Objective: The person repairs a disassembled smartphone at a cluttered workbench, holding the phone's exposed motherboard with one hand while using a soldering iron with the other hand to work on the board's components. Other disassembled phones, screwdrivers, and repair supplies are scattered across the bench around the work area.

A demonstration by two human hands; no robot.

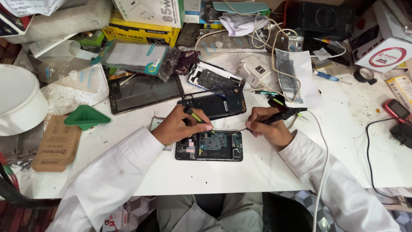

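The desk [240, 176] is matt white laminate, smudged. The opened phone [209, 146] shows glossy black glass around a green circuit board. A cardboard box [56, 144] looks rough brown.

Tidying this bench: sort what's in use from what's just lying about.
In use: opened phone; left hand with tweezers; right hand with soldering iron.

Lying about: tablet; green triangular pick; white charger; cardboard box.

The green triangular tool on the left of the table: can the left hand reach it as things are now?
Probably yes. The green triangular tool lies uncovered left of the left hand, but that hand holds tweezers.
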